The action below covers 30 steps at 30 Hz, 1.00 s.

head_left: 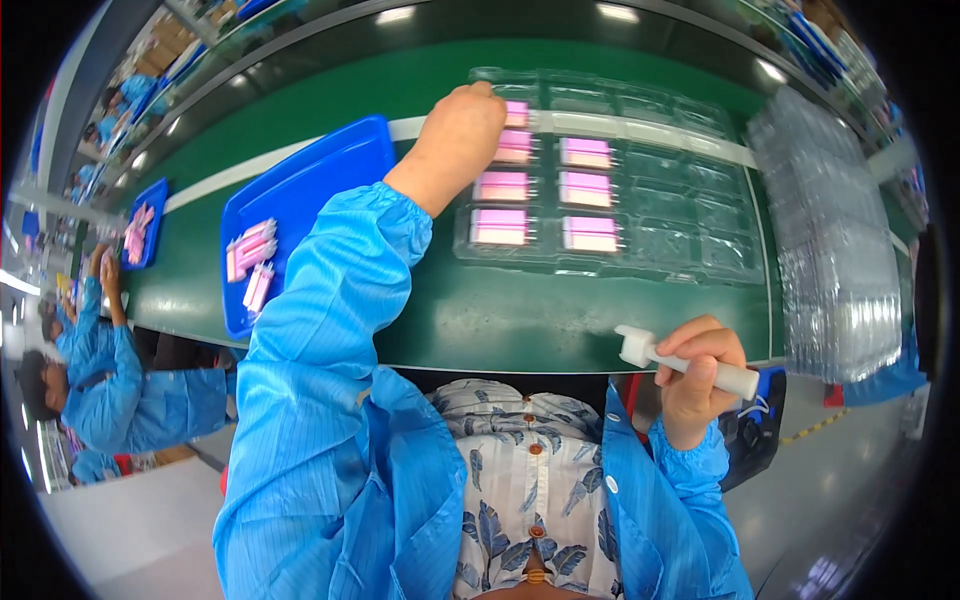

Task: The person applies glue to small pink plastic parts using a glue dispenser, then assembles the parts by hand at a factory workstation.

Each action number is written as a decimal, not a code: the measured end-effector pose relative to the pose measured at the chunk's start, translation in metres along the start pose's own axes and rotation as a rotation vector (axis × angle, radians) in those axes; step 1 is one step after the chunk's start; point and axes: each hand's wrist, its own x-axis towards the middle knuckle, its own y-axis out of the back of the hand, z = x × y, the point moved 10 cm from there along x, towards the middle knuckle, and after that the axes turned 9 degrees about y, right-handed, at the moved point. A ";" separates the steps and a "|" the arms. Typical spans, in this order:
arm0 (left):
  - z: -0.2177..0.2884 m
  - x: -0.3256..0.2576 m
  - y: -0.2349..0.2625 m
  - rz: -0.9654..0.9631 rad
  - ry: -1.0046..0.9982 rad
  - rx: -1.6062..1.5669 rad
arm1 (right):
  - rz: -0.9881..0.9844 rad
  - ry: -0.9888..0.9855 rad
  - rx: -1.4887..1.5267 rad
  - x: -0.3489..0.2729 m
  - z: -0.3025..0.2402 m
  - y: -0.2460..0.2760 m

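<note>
Head view shows a green counter (480, 320) carrying a clear tray (660, 240) of pockets, partly filled with pink packs (500, 226). Filling looks to be the step in hand; a next move would need another pack from the blue tray (310, 180) at nine o'clock. The left hand (462, 125) presses a pack (516, 112) at the tray's eleven o'clock corner, long axis three-to-nine. The right hand (700, 365) is clenched on a white tool (690, 365), head toward nine o'clock.

pink parts in clear tray (610, 250) — 7 | blue trays (300, 190) — 2
</note>
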 end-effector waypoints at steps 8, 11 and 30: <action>-0.095 -0.152 0.122 0.228 0.337 0.029 | -0.005 0.025 -0.006 -0.007 0.007 -0.016; -0.156 -0.230 0.137 0.077 0.651 0.242 | -0.067 -0.026 -0.012 -0.005 0.010 -0.040; 0.032 -0.173 0.055 -0.098 0.048 -0.985 | -0.330 0.087 -0.238 0.019 -0.024 -0.124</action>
